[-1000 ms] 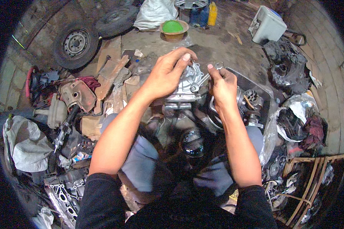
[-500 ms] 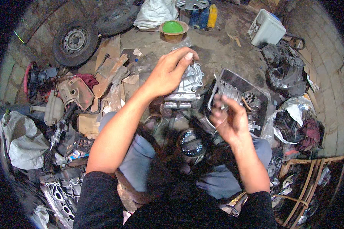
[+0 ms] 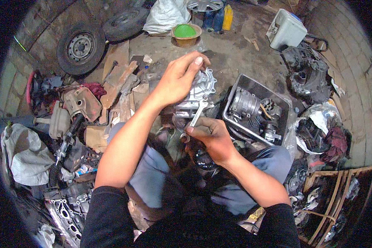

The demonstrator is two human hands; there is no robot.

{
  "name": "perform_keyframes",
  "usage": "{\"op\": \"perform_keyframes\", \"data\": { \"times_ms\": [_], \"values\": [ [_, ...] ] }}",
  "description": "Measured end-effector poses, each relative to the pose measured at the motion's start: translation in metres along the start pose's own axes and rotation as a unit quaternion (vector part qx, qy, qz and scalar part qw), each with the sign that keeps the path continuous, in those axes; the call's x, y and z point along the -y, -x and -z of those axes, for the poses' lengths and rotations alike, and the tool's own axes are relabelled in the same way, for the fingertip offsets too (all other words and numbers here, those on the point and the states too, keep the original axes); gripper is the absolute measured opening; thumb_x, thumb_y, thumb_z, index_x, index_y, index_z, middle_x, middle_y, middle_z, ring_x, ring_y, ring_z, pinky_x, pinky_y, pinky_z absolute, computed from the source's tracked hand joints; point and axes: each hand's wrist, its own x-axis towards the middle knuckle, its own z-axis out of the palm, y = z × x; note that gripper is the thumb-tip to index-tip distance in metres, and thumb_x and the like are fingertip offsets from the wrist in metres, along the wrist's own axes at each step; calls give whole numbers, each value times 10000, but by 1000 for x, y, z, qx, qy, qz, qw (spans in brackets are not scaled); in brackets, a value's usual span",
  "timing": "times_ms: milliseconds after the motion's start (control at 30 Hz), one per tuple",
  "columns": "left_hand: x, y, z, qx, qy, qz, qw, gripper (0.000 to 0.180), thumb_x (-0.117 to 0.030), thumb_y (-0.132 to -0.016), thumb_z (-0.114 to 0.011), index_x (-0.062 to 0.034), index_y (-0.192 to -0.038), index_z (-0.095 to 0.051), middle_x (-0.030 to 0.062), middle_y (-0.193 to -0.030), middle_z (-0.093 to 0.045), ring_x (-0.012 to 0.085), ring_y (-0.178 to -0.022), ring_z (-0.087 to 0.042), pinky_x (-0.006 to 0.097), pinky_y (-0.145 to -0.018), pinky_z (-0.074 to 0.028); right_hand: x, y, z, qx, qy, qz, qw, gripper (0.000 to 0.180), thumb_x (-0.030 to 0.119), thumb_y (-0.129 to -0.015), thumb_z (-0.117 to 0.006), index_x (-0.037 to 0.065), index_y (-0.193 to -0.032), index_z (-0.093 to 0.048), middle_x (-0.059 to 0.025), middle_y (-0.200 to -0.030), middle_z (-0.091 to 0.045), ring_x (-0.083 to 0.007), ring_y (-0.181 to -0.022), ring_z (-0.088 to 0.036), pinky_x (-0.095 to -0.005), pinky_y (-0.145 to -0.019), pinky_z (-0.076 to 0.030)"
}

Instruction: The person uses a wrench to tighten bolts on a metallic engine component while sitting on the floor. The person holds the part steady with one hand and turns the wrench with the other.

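Wrench [image 3: 198, 114], pinched in the closed right hand [image 3: 213, 138], meets the near edge of the casting [image 3: 204, 84]; the left hand [image 3: 180, 78] curls over the casting's left side, its grip impossible to tell. Seating the wrench squarely should limit slipping.

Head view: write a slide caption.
Left hand on a silver metal casing, right hand holding a wrench to it.

A car-repair workshop is surrounding the metal housing [image 3: 203, 85]. Machine parts [image 3: 242, 104] are lying right of it, tyred wheels [image 3: 80, 49] resting left.
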Motion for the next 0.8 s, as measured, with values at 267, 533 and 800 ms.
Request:
{"op": "perform_keyframes", "data": {
  "times_ms": [267,533,800],
  "values": [
    [0,-1,-1,4,8,-8,1000,439,-358,-1098,-375,-21,-1118,-656,93,-1045,-682,192,-1001,-597,334,-954,-449,-26,-17,-8,-44,-50,44,997,188,161,-952,-694,-26,-934,-695,-89,-802,-713,-168,-632,-677,-307,-576,-546],
    [1,1,0,4,3,-14,1000,449,-368,-1097,-375,-20,-1124,-656,94,-1043,-685,190,-994,-595,332,-955,-450,-8,-19,-15,-38,-149,24,988,218,189,-961,-669,-27,-989,-677,-118,-896,-721,-188,-764,-705,-317,-676,-575],
    [0,1,3,11,-7,5,1000,453,-361,-1099,-370,-11,-1137,-655,105,-1082,-695,204,-1063,-614,341,-989,-443,-1,-20,-22,-33,-275,-19,961,217,202,-973,-650,-10,-1013,-677,-100,-896,-716,-176,-730,-683,-293,-665,-555]
  ]
}}
